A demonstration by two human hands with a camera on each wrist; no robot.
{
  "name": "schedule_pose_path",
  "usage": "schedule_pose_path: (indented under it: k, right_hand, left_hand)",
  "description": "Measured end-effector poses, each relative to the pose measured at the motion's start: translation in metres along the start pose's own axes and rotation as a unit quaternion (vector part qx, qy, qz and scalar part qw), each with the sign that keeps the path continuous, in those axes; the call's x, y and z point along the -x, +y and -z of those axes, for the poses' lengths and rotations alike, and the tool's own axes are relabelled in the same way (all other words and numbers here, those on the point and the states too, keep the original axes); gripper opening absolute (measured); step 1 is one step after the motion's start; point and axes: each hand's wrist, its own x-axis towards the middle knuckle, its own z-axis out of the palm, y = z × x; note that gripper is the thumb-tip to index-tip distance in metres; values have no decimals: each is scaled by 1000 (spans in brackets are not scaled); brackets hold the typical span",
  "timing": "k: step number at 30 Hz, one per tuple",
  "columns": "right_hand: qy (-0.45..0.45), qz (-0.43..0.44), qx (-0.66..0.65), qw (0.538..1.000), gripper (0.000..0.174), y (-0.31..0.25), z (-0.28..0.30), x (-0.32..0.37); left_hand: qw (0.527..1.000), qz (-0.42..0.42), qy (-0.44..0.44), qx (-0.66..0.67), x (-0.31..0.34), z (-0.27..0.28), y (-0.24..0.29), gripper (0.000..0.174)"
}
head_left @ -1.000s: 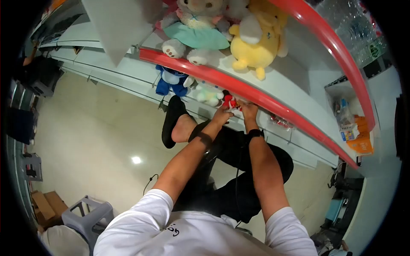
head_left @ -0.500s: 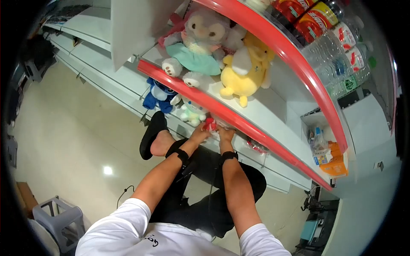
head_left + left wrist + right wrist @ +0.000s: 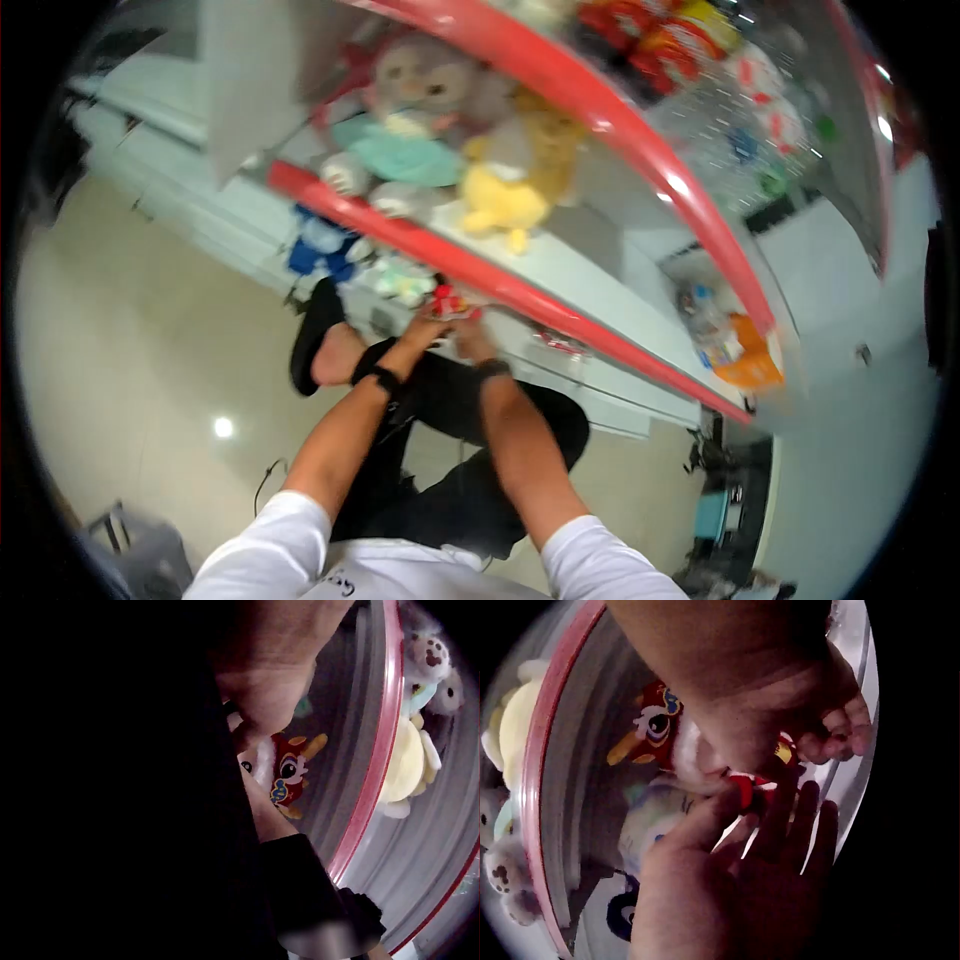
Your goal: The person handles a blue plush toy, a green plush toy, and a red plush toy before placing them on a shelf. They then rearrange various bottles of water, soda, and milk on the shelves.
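A small red lion-like plush toy point(image 3: 655, 727) with a white fur trim and big eyes sits at the lower shelf, below the red shelf edge. My right hand point(image 3: 757, 712) holds its body, fingers curled in. From the other side my left hand point(image 3: 727, 877) pinches a red part of it between thumb and finger, the remaining fingers held out. In the head view the left hand point(image 3: 424, 330) and right hand point(image 3: 473, 340) are close together just under the toy. Beside it sit a pale pastel plush point(image 3: 402, 280) and a blue plush point(image 3: 322, 245).
On the shelf above sit a grey plush in a teal skirt point(image 3: 400, 150) and a yellow plush point(image 3: 508, 200). A red shelf edge point(image 3: 470, 268) runs over the hands. Drink bottles point(image 3: 740, 130) stand higher at right. A grey stool point(image 3: 135, 555) is at lower left.
The head view has swung, so shelves and plush toys slide left and the bottles at upper right come into view. Both hands stay at the red toy and now sit closer together beneath it.
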Motion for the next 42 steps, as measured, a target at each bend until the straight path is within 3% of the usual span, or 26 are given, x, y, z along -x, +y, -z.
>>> schedule_pose_path:
  k: [1,2,3,4,5,8,10,11,13,14,15,16,17,18,19,21,22,24,26,27,29,32,35,37,38,42]
  right_hand:
    - [83,-201,-297,930,25,-93,14,33]
    - [83,-250,-240,934,23,-73,3,19]
    - [37,-225,-195,954,24,-76,9,21]
    - [7,-271,-146,951,32,-61,3,5]
    - [-1,-205,-176,963,35,-62,5,8]
    - [-13,-236,-189,953,36,-43,2,-6]
    - [75,-153,-152,974,35,-51,-9,-2]
    - [37,-159,-143,976,48,-67,3,7]
    - [55,-127,-113,984,71,-84,6,21]
    - [77,-23,-52,995,61,-88,7,26]
    - [-21,9,170,985,52,-42,-12,-5]
    - [19,-14,114,993,41,-58,-6,13]
    - [57,-116,62,990,34,-88,1,30]
    - [78,-30,80,993,33,-123,17,61]
    - [104,-14,97,990,32,-122,10,62]
    - [87,24,87,992,28,-158,25,90]
    - [90,25,86,992,28,-170,32,99]
    - [162,119,-29,979,22,-189,47,111]
    - [202,128,-90,967,23,-204,70,111]
    - [240,141,-150,949,25,-213,84,108]
    - [386,252,-70,885,37,-227,116,105]
    - [427,232,-28,874,53,-244,151,93]
    - [477,297,29,827,68,-256,175,73]
    - [492,289,91,817,76,-261,191,51]
    - [466,254,133,837,88,-269,202,44]
    - [482,164,267,818,94,-263,211,-4]
  left_hand:
    - [1000,-17,-14,6,-4,3,-6,55]
    - [999,33,-2,25,-19,9,-23,51]
    - [996,49,-9,67,-14,10,-19,47]
    - [998,37,-25,49,-1,7,-5,45]
    - [997,43,-19,64,-14,11,-15,41]
    - [998,12,-17,56,-9,3,-10,35]
    - [997,-19,-27,76,-21,19,-25,29]
    - [997,-23,36,65,-4,8,-11,25]
    - [998,-50,-32,38,-8,15,-16,24]
    - [998,-32,-33,32,-24,23,-31,24]
    - [999,-20,35,36,-12,11,-18,24]
    - [993,-66,63,-74,0,9,-9,29]
    - [988,-86,19,-127,7,12,5,30]
    - [999,-1,41,26,19,1,16,28]
    - [997,41,63,5,25,-2,25,24]
    - [969,-168,-164,78,-46,35,-52,25]
    - [969,-169,-166,75,-76,44,-75,25]
    - [883,-435,-135,-111,-112,50,-109,25]
    - [992,-89,-79,-39,-53,32,-50,24]
    - [997,72,-23,19,-18,21,-14,23]
    - [996,75,-33,40,-11,24,-11,22]
    - [997,59,-39,40,-11,26,-10,22]
    - [996,75,-25,40,0,21,1,22]
    - [998,58,-13,25,8,18,6,21]
    - [998,58,-13,28,7,20,3,21]
    - [998,42,-32,46,4,24,0,20]
